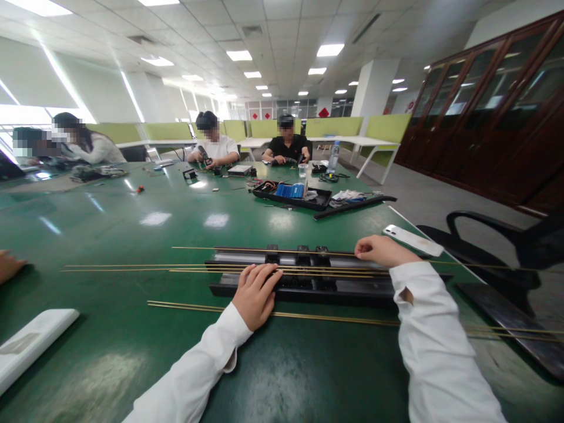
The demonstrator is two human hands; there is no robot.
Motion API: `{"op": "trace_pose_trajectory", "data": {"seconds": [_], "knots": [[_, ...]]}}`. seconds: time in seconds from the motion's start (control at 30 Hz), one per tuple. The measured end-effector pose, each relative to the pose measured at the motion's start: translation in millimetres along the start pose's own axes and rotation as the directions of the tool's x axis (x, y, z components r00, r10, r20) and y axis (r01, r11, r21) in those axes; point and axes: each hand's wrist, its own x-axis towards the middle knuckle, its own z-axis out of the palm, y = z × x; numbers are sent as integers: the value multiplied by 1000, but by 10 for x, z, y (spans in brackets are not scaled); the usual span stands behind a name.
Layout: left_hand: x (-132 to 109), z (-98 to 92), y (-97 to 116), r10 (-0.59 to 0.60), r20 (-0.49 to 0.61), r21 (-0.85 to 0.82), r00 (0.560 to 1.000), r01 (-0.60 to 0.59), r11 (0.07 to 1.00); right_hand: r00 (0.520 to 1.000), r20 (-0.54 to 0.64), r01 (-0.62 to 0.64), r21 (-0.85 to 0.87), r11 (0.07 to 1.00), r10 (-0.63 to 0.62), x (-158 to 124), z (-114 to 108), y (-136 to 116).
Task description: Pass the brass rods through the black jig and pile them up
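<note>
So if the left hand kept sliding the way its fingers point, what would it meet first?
The left hand points up and right across the black rail fixture; it would probably meet the small black clamp blocks first, though depth is unclear.

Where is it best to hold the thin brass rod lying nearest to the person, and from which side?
Probably pinch the nearest brass rod from above, on the bare stretch between the sleeves. It lies flat on the green table, long and thin, so a middle grip should limit sagging.

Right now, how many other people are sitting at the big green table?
4: two people at the far left, one in a white shirt and one in a black shirt at the far end. A hand at the left edge may belong to another person.
</note>
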Motion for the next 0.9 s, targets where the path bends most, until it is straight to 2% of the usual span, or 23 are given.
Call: {"op": "trace_pose_trajectory", "data": {"seconds": [0.6, 0.73, 0.9], "knots": [[-3, 5, -16, -7, 23, 2, 1000, 7, 1000, 1000, -16, -23, -5, 1000, 23, 4, 4, 70], [1, 36, -15, 0, 3, 2, 1000, 0, 1000, 999, -46, 30, 22, 999, -29, 20, 21, -30], [20, 65, 8, 13, -13, -1, 1000, -13, 1000, 999, -44, 23, -25, 999, -24, 28, 61, -244]]}}
